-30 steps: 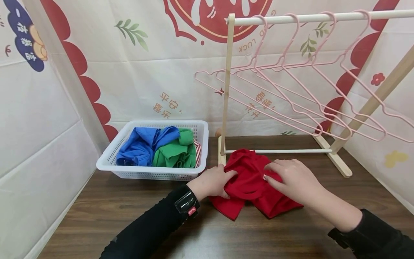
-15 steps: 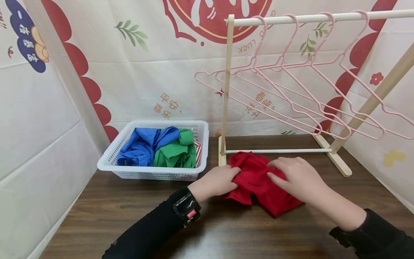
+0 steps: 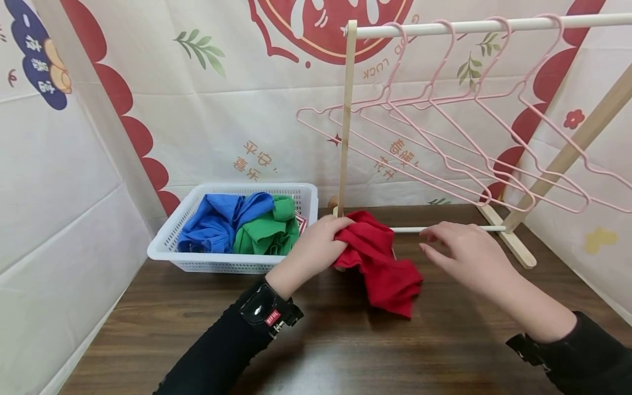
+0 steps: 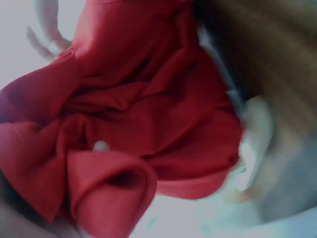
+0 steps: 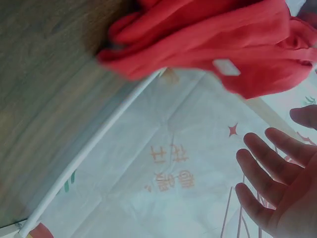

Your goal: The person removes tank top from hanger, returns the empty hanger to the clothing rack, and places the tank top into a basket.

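Observation:
A crumpled red garment (image 3: 377, 258) hangs from my left hand (image 3: 316, 244), which grips its upper left part just right of the basket. In the left wrist view the red cloth (image 4: 148, 109) fills most of the picture, with folds and a rolled end near the hand. A small white label (image 5: 227, 67) shows on the garment in the right wrist view. My right hand (image 3: 466, 258) is apart from the cloth, to its right, with fingers loosely bent and holding nothing. In the right wrist view its fingers (image 5: 267, 168) are spread.
A white plastic basket (image 3: 212, 263) at the left holds blue cloth (image 3: 212, 222), green cloth (image 3: 266, 233) and a red-striped piece. Behind stands a wooden rack (image 3: 347, 120) with several pink hangers (image 3: 429, 137) on its white top rail (image 3: 474, 26). A printed sheet encloses the brown table (image 3: 316, 351).
My left hand has lifted the red garment off the table and drawn it up and left towards the basket. My right hand has come away from the cloth, slightly right and up.

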The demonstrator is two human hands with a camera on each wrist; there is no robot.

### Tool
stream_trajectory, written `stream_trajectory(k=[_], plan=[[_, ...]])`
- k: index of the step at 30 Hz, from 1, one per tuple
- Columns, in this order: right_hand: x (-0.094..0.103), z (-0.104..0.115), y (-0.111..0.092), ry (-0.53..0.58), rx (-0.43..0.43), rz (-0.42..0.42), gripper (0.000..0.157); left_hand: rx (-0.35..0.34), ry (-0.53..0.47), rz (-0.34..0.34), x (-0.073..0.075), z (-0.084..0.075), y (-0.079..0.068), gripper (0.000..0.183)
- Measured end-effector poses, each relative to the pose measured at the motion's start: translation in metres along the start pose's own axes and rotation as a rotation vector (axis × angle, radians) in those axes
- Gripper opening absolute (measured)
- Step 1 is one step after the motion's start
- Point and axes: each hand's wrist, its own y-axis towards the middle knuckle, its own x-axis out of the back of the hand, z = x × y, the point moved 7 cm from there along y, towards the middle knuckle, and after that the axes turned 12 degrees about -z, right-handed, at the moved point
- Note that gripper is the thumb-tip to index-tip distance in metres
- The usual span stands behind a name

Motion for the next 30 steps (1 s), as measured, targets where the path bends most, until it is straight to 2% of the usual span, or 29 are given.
stream_trajectory(k=[5,7,9,11,14,19,24,30], plan=[[-0.004,-0.001,-0.001,0.013,-0.014,0.028,0.015,0.022,0.125,-0.074,0.033,-0.006,0.002,0.036],[-0.006,-0.001,-0.002,0.015,-0.017,0.033,0.015,0.003,0.185,-0.097,0.040,-0.009,0.004,0.033],[-0.007,-0.001,-0.002,0.016,-0.017,0.033,0.015,-0.039,0.240,-0.105,0.040,-0.013,0.006,0.030],[-0.009,-0.001,-0.002,0.019,-0.021,0.035,0.015,-0.081,0.274,-0.104,0.033,-0.015,0.007,0.029],[-0.013,0.000,-0.002,0.026,-0.034,0.056,0.014,-0.124,0.312,-0.087,0.016,-0.016,0.008,0.027],[-0.020,0.001,-0.003,0.031,-0.054,0.101,0.015,-0.138,0.376,-0.043,-0.013,-0.014,0.008,0.027],[-0.029,0.003,-0.005,0.032,-0.050,0.133,0.015,-0.141,0.413,0.043,-0.037,-0.011,0.004,0.031],[-0.046,0.002,-0.011,0.045,-0.047,0.191,0.018,-0.156,0.401,0.165,-0.066,-0.004,-0.003,0.038]])
